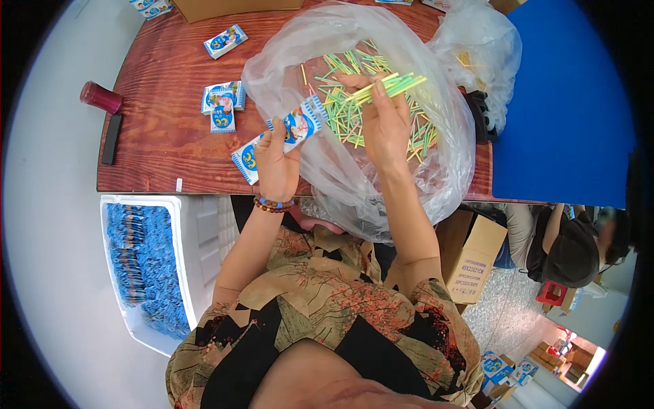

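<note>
My left hand (278, 167) is closed on blue-and-white packets (304, 123), held at the left edge of a large clear plastic bag (276, 65). They seem to be two small sealed packets lying end to end, partly behind my fingers. Above the opened bag, my right hand (386, 129) pinches a small bundle of thin yellow and green sticks (409, 83) between thumb and fingers. Many loose sticks (340, 119) in green, yellow and a little pink lie spread inside the bag below that hand.
More packets (223, 105) lie on the wooden table (163, 136), left of the bag. A dark red cylinder (102, 97) and a black block (112, 140) sit at its left edge. Below stands a white foam box (187, 273) of blue packets. A person (572, 245) sits at right.
</note>
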Demonstrator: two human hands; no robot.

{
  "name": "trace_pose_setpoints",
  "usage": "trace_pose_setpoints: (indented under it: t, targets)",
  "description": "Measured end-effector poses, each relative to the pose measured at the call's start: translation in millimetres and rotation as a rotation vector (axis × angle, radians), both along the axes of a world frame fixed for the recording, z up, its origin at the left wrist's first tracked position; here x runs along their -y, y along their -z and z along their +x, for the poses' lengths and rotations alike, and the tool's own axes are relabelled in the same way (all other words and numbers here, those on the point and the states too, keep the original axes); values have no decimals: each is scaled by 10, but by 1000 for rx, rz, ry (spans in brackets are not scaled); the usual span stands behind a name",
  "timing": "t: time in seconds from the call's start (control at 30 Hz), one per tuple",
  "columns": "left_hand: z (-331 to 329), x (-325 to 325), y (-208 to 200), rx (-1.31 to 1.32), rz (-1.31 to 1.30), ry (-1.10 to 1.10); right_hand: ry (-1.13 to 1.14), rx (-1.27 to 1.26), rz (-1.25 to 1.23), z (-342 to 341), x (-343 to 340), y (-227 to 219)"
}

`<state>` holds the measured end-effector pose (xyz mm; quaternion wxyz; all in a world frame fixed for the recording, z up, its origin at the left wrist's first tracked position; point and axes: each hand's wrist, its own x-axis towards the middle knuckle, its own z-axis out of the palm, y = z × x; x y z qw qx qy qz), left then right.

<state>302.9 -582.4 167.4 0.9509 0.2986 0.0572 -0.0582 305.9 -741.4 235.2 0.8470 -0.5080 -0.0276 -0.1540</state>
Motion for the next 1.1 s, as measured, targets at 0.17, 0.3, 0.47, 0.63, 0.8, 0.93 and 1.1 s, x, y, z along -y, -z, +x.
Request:
trace_pose_setpoints:
  t: [0.17,0.3,0.47,0.63,0.8,0.93,1.1]
  targets:
    - [-37,22,-46,3,63,-52,26,90,-80,-74,-117,-43]
    - [-43,58,-42,11,114,-85,55,93,-177,-143,-203,-96]
    - [-30,17,128,80,133,-149,120,64,-97,-177,-258,-122]
    - [-36,51,135,82,141,-180,142,67,-220,-182,-337,-148]
    - [-48,169,60,93,184,-206,116,-4,-177,-190,-463,15]
    - [-59,263,6,99,131,-233,168,118,-208,-163,-519,23]
    - [-31,360,-70,47,52,-256,160,133,-182,-145,-550,73]
